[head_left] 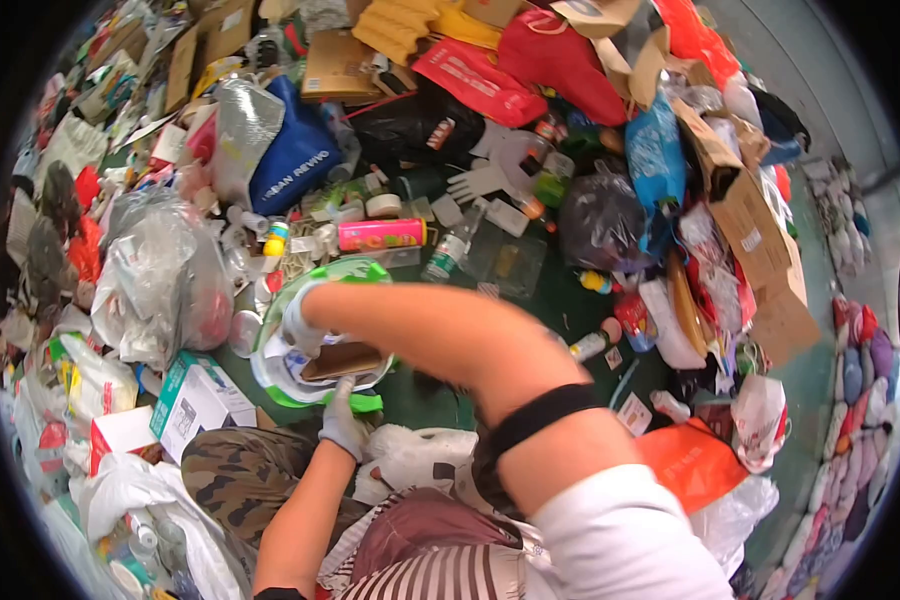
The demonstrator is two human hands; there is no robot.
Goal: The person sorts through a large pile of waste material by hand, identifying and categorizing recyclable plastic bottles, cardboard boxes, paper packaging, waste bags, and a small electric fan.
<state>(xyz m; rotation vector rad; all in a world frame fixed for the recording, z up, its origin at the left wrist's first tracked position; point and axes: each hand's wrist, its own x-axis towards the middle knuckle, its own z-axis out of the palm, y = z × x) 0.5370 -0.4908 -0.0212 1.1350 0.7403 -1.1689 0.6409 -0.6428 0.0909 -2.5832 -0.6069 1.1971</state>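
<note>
A clear plastic container with a green rim sits in front of my lap, with a piece of brown cardboard inside it. My left hand, in a pale glove, is closed on the near rim, beside a green flap. My gloved right hand reaches across from the right and dips into the container at its left side. The fingers of that hand are mostly hidden beyond the wrist, next to the cardboard.
A pink can and a clear bottle lie beyond the container. Farther back are a blue bag and a black bag. A teal-and-white box stands left of my knee. Flattened cardboard leans at right, amid heaped refuse.
</note>
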